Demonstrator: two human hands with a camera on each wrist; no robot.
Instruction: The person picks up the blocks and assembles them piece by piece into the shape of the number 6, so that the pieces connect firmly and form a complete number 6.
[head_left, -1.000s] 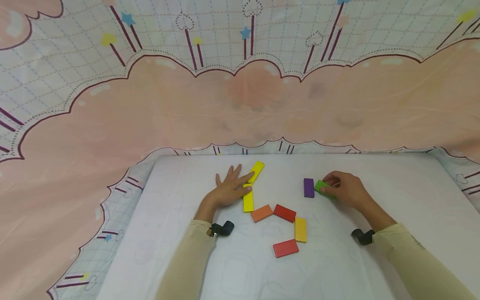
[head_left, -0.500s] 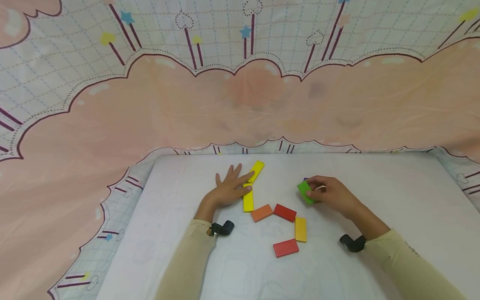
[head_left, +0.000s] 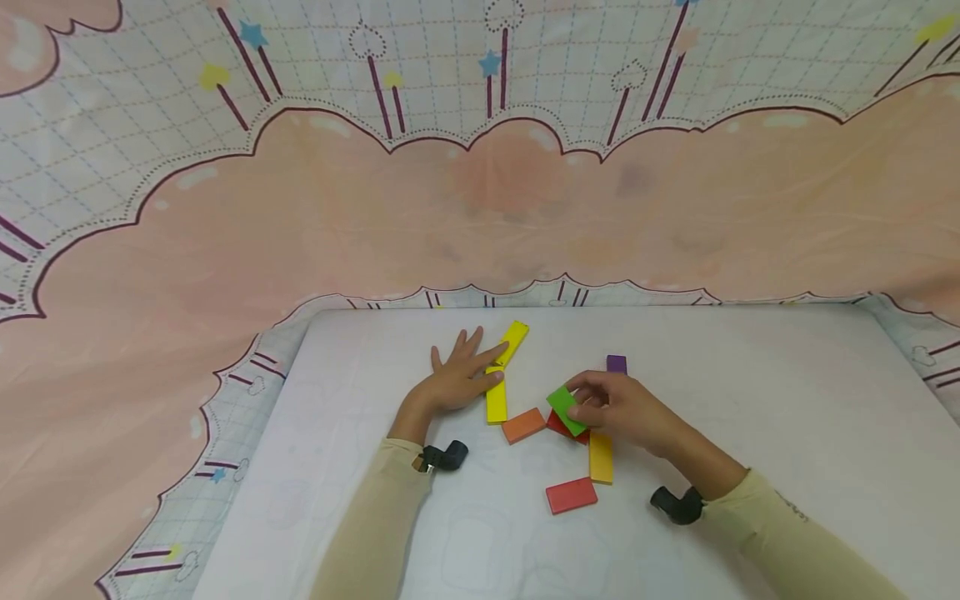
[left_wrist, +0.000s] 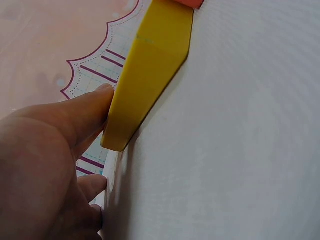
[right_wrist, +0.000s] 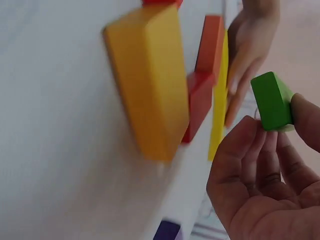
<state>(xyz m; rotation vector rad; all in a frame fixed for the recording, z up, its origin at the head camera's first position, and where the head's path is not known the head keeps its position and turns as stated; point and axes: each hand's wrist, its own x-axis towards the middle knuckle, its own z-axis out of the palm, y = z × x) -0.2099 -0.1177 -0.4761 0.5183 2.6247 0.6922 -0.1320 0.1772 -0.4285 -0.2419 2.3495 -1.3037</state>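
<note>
My right hand (head_left: 618, 408) pinches a green block (head_left: 566, 410) between thumb and fingers. In the head view the block overlaps a red block (head_left: 561, 426); the right wrist view has the green block (right_wrist: 272, 101) raised off the table. My left hand (head_left: 456, 379) lies spread on the table, its thumb and index finger touching two yellow blocks (head_left: 497, 398) that meet end to end. An orange block (head_left: 523, 426) continues from the lower yellow one. Behind my right hand a purple block (head_left: 617, 364) is partly hidden.
An amber block (head_left: 601, 458) sits below the right hand, with another red block (head_left: 572, 496) at its lower end. All rest on a white table (head_left: 337, 533). A patterned peach cloth (head_left: 375, 217) hangs beyond the far edge.
My right hand has lifted the green block and carried it left and nearer, past the purple block to above the red one. The left hand has stayed in place.
</note>
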